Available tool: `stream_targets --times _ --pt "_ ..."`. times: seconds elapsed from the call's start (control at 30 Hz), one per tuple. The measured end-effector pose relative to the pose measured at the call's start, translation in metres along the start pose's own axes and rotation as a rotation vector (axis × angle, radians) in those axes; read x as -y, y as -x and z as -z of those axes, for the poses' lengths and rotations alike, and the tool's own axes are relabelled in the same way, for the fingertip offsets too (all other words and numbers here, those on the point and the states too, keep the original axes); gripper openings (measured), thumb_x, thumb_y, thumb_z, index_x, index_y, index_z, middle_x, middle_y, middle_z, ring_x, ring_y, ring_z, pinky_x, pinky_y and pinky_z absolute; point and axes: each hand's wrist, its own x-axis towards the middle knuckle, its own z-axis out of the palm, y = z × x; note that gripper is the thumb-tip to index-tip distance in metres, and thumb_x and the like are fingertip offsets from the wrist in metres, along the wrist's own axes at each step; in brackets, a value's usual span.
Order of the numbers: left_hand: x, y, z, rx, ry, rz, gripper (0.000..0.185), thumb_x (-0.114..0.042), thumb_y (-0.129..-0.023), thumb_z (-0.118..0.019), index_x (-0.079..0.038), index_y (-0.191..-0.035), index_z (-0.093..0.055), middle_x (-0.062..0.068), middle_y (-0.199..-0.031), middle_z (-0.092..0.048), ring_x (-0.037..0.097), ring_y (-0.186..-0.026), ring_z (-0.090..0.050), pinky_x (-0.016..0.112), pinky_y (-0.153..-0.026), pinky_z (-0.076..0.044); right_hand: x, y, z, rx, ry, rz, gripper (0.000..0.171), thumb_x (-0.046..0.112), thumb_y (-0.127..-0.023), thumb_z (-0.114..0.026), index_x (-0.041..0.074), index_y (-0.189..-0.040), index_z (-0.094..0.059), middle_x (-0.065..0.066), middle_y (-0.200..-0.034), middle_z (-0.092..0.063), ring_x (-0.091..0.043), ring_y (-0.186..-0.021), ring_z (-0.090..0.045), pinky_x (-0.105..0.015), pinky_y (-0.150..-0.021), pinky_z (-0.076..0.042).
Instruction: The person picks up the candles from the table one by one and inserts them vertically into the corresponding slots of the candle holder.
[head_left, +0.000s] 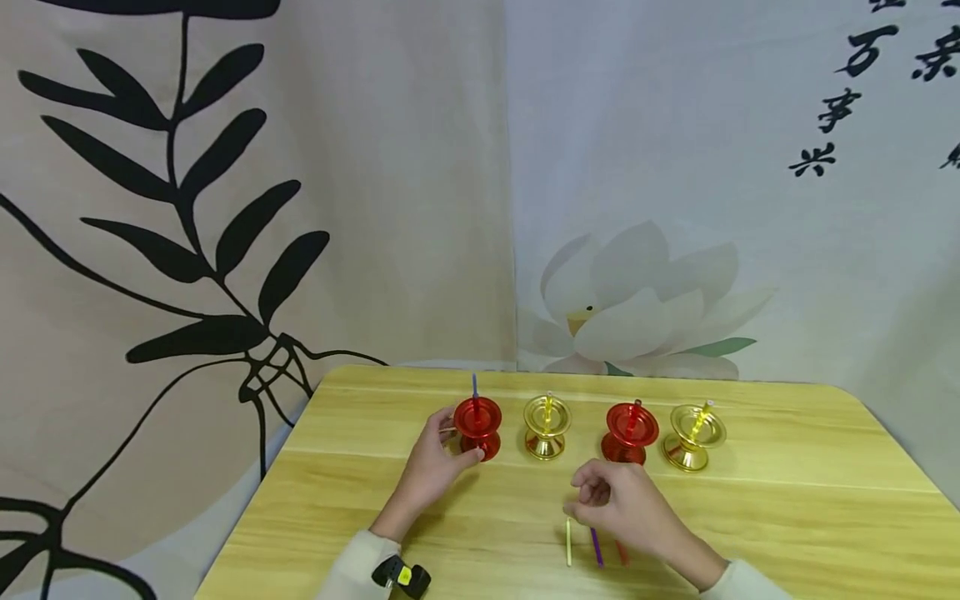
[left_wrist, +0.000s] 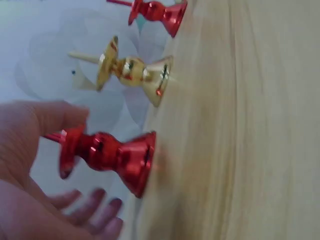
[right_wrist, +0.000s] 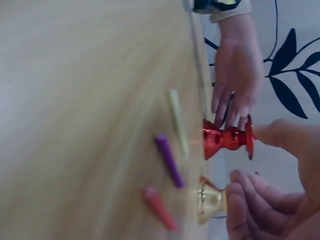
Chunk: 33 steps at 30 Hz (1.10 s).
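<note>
My left hand (head_left: 435, 454) is at the left side of a red candle holder (head_left: 480, 417) with a thin blue candle (head_left: 475, 387) standing in it. In the left wrist view the thumb lies by the holder's dish, and the other fingers are spread loosely beside it. My right hand (head_left: 618, 504) hovers over the table, its fingers loosely curled and nothing seen between them. Just below it lie a pale yellow candle (head_left: 568, 542), a purple candle (head_left: 597, 547) and a red candle (right_wrist: 160, 209), side by side.
To the right stand a gold holder (head_left: 545, 446), another red holder (head_left: 624, 448) and a second gold holder (head_left: 685, 455), each with a thin stick upright in its dish. The wooden table (head_left: 810, 517) meets a printed curtain (head_left: 420, 208) at the back.
</note>
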Motion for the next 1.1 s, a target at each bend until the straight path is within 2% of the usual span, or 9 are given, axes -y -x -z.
stream_targets --times 0.07,0.13,0.27,0.37,0.47,0.57,0.77,1.0,1.1 --pt "-0.005 0.008 0.003 0.004 -0.058 0.022 0.079 -0.016 -0.094 -0.088 0.01 -0.155 -0.044 0.027 -0.142 -0.06 0.045 -0.128 -0.062 0.065 -0.105 -0.052 -0.003 0.006 -0.001 0.022 0.03 -0.018 0.028 0.025 -0.087 -0.095 0.009 -0.092 -0.073 0.016 -0.078 -0.063 0.001 -0.07 -0.059 -0.024 -0.063 -0.056" --pt "-0.01 0.016 0.006 0.05 -0.086 0.053 0.074 -0.02 -0.097 -0.086 0.011 -0.15 -0.046 0.026 -0.135 -0.062 0.04 -0.121 -0.065 0.06 -0.099 -0.056 -0.005 0.011 -0.003 0.042 0.05 -0.034 0.032 0.03 -0.085 -0.098 0.012 -0.09 -0.072 0.017 -0.076 -0.061 0.002 -0.067 -0.057 -0.024 -0.061 -0.054" --pt "-0.019 0.03 0.007 0.241 -0.091 0.083 0.067 -0.026 -0.101 -0.08 0.01 -0.148 -0.05 0.019 -0.132 -0.066 0.034 -0.119 -0.067 0.054 -0.097 -0.058 -0.006 0.018 -0.008 0.073 0.103 -0.051 0.037 0.038 -0.081 -0.1 0.018 -0.086 -0.069 0.02 -0.068 -0.057 0.003 -0.063 -0.054 -0.024 -0.061 -0.049" --pt "-0.023 0.035 -0.001 0.376 -0.068 0.043 0.067 -0.025 -0.103 -0.078 0.01 -0.153 -0.049 0.018 -0.14 -0.066 0.037 -0.127 -0.065 0.056 -0.106 -0.055 -0.006 0.019 -0.012 0.078 0.157 -0.035 0.042 0.043 -0.077 -0.102 0.02 -0.083 -0.068 0.021 -0.067 -0.055 0.005 -0.063 -0.052 -0.024 -0.062 -0.047" --pt "-0.027 0.035 -0.012 0.43 -0.05 -0.023 0.072 -0.024 -0.105 -0.077 0.009 -0.16 -0.044 0.021 -0.151 -0.06 0.041 -0.138 -0.059 0.059 -0.117 -0.046 -0.005 0.019 -0.016 0.083 0.199 -0.012 0.045 0.046 -0.073 -0.103 0.02 -0.081 -0.067 0.019 -0.069 -0.054 0.004 -0.066 -0.048 -0.024 -0.062 -0.047" --pt "-0.028 0.028 -0.026 0.42 -0.059 -0.074 0.078 -0.026 -0.105 -0.076 0.007 -0.165 -0.038 0.024 -0.159 -0.054 0.042 -0.147 -0.053 0.059 -0.123 -0.04 -0.004 0.02 -0.019 0.102 0.218 -0.001 0.046 0.046 -0.073 -0.104 0.021 -0.081 -0.067 0.017 -0.072 -0.054 0.003 -0.068 -0.047 -0.024 -0.062 -0.046" --pt "-0.026 0.008 -0.053 0.38 -0.037 -0.086 0.095 -0.034 -0.105 -0.076 0.0 -0.174 -0.021 0.024 -0.17 -0.04 0.042 -0.156 -0.042 0.055 -0.126 -0.036 -0.004 0.02 -0.022 0.136 0.229 0.019 0.044 0.041 -0.072 -0.105 0.02 -0.083 -0.068 0.017 -0.075 -0.055 0.001 -0.074 -0.047 -0.025 -0.067 -0.046" --pt "-0.025 -0.013 -0.076 0.314 0.028 -0.134 0.093 -0.03 -0.103 -0.079 -0.01 -0.175 -0.023 0.02 -0.165 -0.049 0.042 -0.153 -0.046 0.061 -0.125 -0.036 -0.004 0.021 -0.018 0.168 0.201 0.039 0.036 0.024 -0.071 -0.104 0.017 -0.089 -0.073 0.02 -0.077 -0.058 0.001 -0.077 -0.05 -0.026 -0.07 -0.048" --pt "-0.023 -0.021 -0.082 0.288 0.059 -0.116 0.096 -0.026 -0.103 -0.079 -0.005 -0.175 -0.019 0.022 -0.166 -0.048 0.043 -0.151 -0.047 0.062 -0.124 -0.037 -0.006 0.02 -0.017 0.186 0.192 0.056 0.033 0.018 -0.072 -0.103 0.018 -0.09 -0.074 0.021 -0.078 -0.06 0.002 -0.078 -0.051 -0.026 -0.071 -0.05"
